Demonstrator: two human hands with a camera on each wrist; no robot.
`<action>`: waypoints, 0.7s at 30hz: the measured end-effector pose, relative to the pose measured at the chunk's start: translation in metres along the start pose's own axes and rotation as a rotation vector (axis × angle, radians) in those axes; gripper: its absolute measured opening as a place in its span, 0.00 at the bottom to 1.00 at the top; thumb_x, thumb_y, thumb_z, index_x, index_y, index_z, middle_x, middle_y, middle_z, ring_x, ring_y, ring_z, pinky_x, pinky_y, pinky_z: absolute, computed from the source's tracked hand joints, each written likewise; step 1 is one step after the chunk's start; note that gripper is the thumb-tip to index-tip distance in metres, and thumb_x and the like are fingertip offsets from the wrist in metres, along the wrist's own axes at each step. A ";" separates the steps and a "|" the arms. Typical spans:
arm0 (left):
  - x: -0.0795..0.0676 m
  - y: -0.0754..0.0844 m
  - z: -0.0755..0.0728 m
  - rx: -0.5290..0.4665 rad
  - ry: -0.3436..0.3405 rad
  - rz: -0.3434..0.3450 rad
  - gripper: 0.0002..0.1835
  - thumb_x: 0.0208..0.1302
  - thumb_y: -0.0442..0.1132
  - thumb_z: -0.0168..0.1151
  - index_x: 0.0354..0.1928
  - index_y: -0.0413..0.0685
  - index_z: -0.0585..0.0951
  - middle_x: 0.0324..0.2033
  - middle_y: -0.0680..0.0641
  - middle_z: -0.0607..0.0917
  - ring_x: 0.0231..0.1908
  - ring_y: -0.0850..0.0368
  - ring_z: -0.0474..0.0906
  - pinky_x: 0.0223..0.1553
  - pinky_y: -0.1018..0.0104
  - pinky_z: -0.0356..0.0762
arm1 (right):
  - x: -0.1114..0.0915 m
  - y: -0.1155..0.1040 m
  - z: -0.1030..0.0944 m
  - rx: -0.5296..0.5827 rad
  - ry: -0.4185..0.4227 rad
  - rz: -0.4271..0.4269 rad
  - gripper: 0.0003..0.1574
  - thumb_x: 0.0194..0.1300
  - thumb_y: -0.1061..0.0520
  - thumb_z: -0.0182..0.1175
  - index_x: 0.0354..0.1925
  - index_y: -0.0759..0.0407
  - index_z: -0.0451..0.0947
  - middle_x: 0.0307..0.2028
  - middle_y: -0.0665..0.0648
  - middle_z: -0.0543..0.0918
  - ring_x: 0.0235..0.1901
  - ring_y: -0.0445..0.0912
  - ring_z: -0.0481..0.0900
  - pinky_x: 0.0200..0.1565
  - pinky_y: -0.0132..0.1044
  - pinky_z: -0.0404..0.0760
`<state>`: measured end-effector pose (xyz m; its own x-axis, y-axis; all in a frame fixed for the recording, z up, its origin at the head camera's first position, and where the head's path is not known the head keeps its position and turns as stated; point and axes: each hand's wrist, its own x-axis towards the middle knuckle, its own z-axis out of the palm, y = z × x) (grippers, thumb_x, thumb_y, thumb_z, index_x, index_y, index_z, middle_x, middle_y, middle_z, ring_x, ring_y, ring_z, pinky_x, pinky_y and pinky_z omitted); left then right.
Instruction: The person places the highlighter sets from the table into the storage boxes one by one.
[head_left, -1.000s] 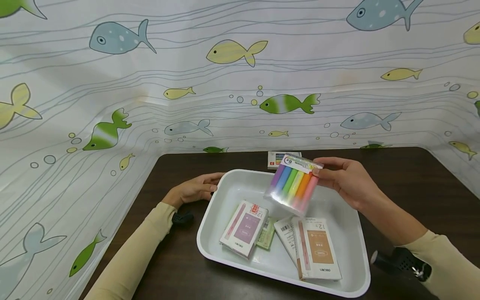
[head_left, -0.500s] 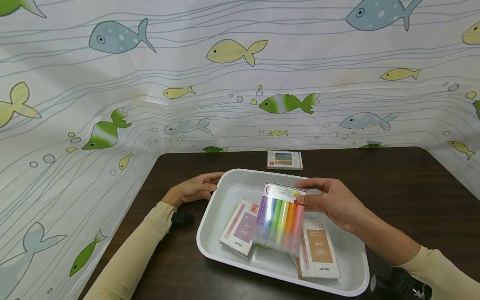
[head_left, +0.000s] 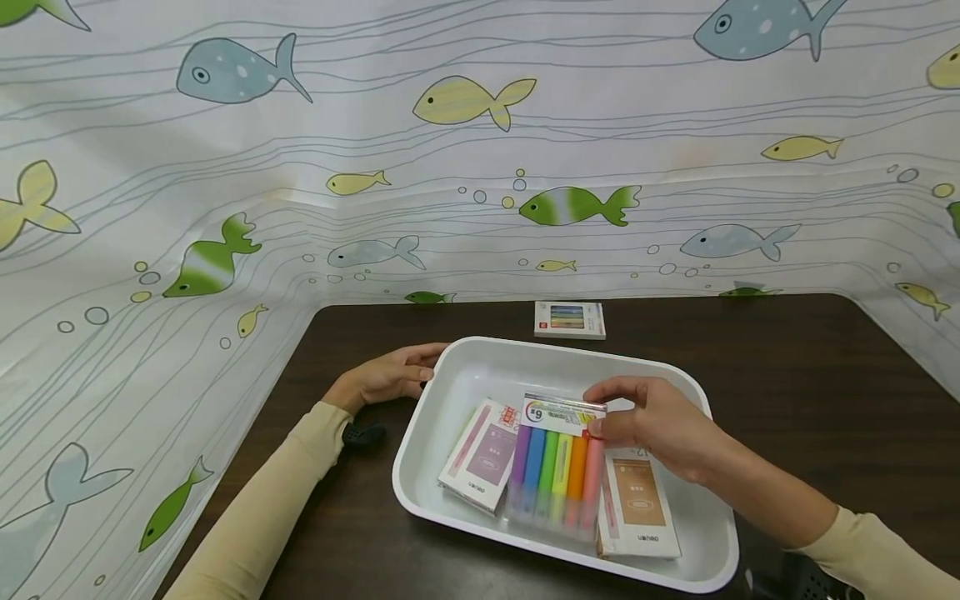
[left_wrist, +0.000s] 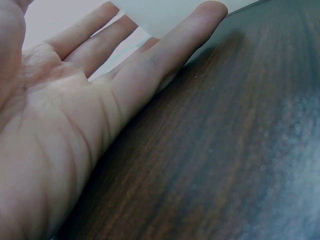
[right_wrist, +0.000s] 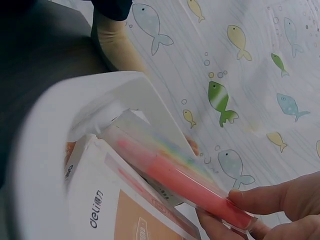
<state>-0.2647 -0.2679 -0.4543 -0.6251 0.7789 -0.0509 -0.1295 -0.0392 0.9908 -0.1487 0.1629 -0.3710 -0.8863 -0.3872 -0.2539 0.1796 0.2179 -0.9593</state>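
Observation:
My right hand pinches the top right corner of a clear pack of thick coloured markers, thumb on its front. In the head view the pack hangs over the middle of a white plastic tray, between two boxes. Seen from the right wrist, its pink marker faces the camera, the pack slanting down beside a deli box. My left hand lies at the tray's left rim with its fingers extended. In the left wrist view the straight fingers touch the tray's outer wall.
Inside the tray lie a white box with a purple panel and one with a brown panel. Behind the tray, a small white box with coloured stripes rests on the dark wooden table. A fish-print sheet surrounds the table.
The right hand has brought the marker pack down and to the left, from the tray's back right to over its middle. The left hand and tray have stayed in place.

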 end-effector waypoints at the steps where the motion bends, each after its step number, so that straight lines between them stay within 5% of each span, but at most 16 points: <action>1: 0.000 0.000 0.000 -0.002 0.000 0.000 0.39 0.76 0.38 0.58 0.81 0.44 0.52 0.74 0.37 0.63 0.64 0.40 0.71 0.55 0.41 0.77 | 0.000 0.001 0.001 -0.008 -0.001 -0.001 0.26 0.62 0.62 0.70 0.57 0.67 0.77 0.53 0.65 0.80 0.47 0.56 0.81 0.50 0.43 0.83; 10: 0.001 -0.001 0.000 -0.015 -0.005 0.002 0.36 0.77 0.36 0.56 0.81 0.44 0.53 0.73 0.37 0.64 0.64 0.39 0.72 0.55 0.41 0.77 | 0.001 0.007 0.003 -0.169 0.011 -0.093 0.23 0.61 0.60 0.73 0.54 0.62 0.79 0.48 0.61 0.84 0.42 0.54 0.83 0.47 0.42 0.84; 17: 0.001 0.001 0.000 -0.013 -0.005 0.004 0.39 0.75 0.39 0.60 0.80 0.43 0.53 0.72 0.37 0.66 0.63 0.40 0.73 0.55 0.41 0.77 | 0.000 0.010 -0.002 -0.520 0.079 -0.391 0.17 0.64 0.59 0.71 0.51 0.57 0.84 0.49 0.52 0.85 0.53 0.52 0.81 0.58 0.54 0.78; 21: 0.000 0.001 0.000 -0.018 0.004 -0.006 0.42 0.73 0.42 0.64 0.80 0.43 0.53 0.72 0.37 0.66 0.63 0.40 0.73 0.55 0.41 0.77 | -0.001 0.005 -0.006 -0.611 0.146 -0.431 0.20 0.69 0.52 0.68 0.57 0.55 0.84 0.57 0.53 0.82 0.61 0.57 0.76 0.60 0.62 0.73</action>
<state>-0.2648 -0.2677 -0.4537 -0.6277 0.7764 -0.0574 -0.1473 -0.0461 0.9880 -0.1500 0.1700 -0.3746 -0.8796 -0.4375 0.1869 -0.4255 0.5480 -0.7202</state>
